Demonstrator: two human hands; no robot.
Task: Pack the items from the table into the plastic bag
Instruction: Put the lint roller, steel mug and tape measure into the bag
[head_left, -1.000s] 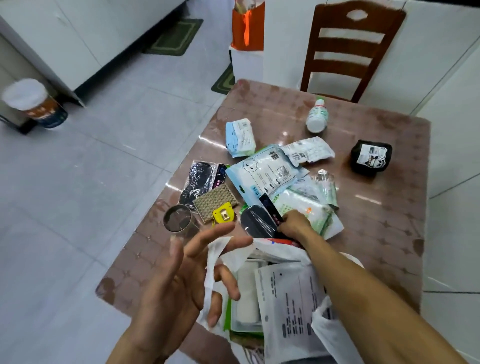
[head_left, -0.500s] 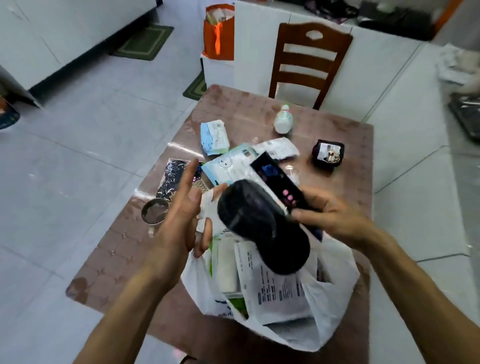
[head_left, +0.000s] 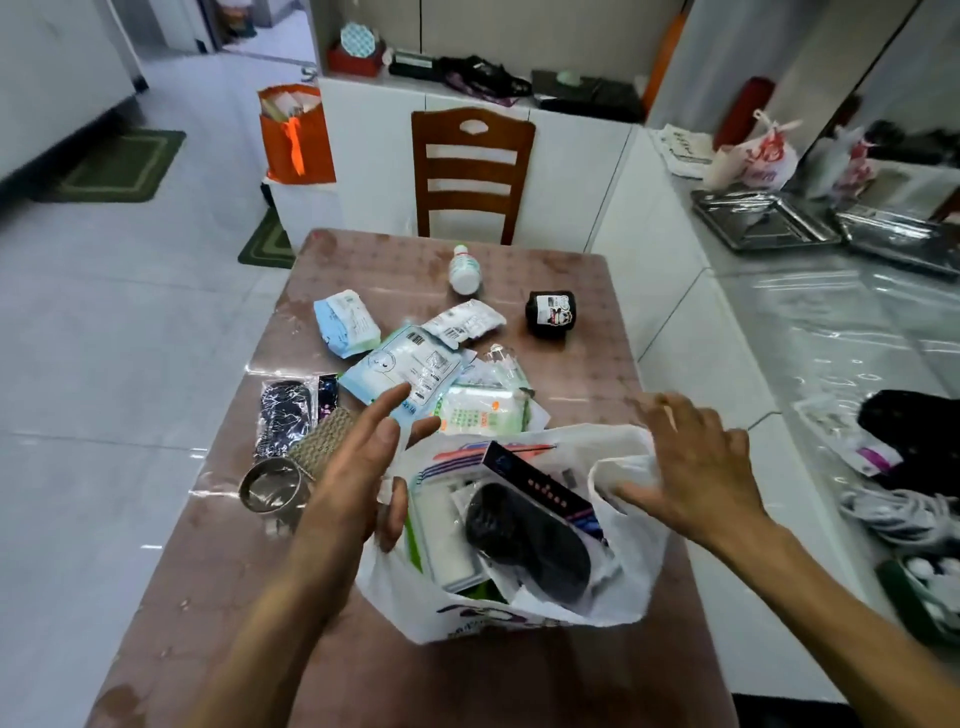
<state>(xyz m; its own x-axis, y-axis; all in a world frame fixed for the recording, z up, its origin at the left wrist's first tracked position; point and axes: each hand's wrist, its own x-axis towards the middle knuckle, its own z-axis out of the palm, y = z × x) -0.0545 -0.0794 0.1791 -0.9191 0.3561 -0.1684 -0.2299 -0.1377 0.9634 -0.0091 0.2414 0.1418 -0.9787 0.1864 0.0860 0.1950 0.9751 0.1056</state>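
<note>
Plastic bag (head_left: 631, 561): white, mouth open, standing on the near part of the table (head_left: 587, 374); printed lettering on its front edge illegible. Contents partly hidden: black oval item (head_left: 524, 540) beside a dark box (head_left: 545, 488) with pink marks, unreadable. Left hand (head_left: 348, 483): fingers spread, thumb against the bag's left rim. Right hand (head_left: 696, 467): fingers extended, resting on the bag's right handle. Behind: pale-blue packets (head_left: 402, 374), white bottle (head_left: 464, 267), black roll (head_left: 550, 314), labels too small to read.
</note>
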